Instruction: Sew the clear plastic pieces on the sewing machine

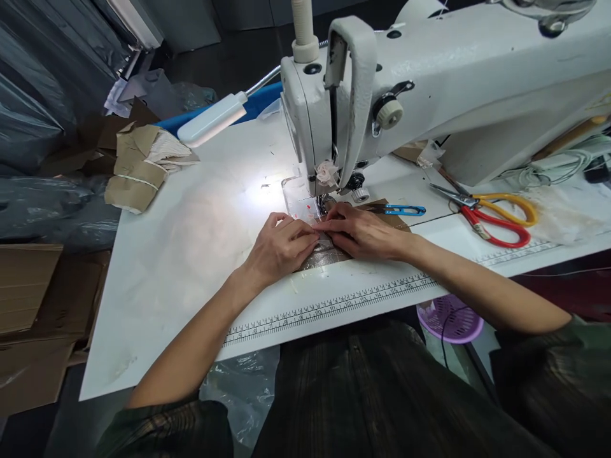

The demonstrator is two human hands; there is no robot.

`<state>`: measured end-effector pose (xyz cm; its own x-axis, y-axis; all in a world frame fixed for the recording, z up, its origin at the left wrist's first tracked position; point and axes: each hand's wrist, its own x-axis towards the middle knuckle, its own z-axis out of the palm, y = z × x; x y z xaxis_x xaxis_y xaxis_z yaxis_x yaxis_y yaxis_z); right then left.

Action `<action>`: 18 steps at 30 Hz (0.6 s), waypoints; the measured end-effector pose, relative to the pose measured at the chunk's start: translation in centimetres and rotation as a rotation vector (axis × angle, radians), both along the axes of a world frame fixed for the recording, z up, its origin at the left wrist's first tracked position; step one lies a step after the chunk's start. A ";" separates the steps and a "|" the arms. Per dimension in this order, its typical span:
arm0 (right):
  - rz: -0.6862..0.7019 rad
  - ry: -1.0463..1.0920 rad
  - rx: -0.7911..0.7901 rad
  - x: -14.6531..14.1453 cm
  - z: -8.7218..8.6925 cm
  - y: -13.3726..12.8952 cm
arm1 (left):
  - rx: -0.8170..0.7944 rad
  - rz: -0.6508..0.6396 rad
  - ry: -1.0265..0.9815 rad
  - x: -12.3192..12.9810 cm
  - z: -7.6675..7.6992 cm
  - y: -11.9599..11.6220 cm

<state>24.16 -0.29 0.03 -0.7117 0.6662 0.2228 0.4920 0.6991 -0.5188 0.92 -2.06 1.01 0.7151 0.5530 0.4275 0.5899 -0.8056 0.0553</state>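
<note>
Under the needle area of a white sewing machine (pixel 305 121), a small piece of shiny grey-brown mesh fabric (pixel 329 256) lies on the table. My left hand (pixel 282 248) has its fingers closed on the fabric's left side, just in front of the presser foot (pixel 323 203). From the right, my right hand (pixel 363 232) pinches the same fabric, its fingertips meeting those of the left. The fingers hide the pinched edge. Behind my right hand, blue thread snips (pixel 405 210) rest on a piece of brown card (pixel 398 222).
Scissors with red and yellow handles (pixel 501 216) lie on the right. A printed ruler strip (pixel 324 310) runs along the front edge of the white table (pixel 157 299). A lamp (pixel 212 119) lights the needle area. A tied brown paper bundle (pixel 136 168) sits at the far left corner.
</note>
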 end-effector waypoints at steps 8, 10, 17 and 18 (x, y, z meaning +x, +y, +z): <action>-0.004 0.077 0.063 0.8 -1.0 0.1 | 0.006 -0.052 0.000 0.2 -1.2 0.2; 0.004 0.089 0.100 0.8 -1.4 0.1 | -0.030 -0.049 -0.013 0.2 -1.2 0.3; -0.024 0.051 0.118 0.3 -1.6 -0.3 | -0.243 0.143 -0.031 0.1 -0.2 -0.1; -0.031 0.057 0.100 0.3 -1.5 -0.3 | -0.219 0.138 -0.025 0.1 0.0 -0.1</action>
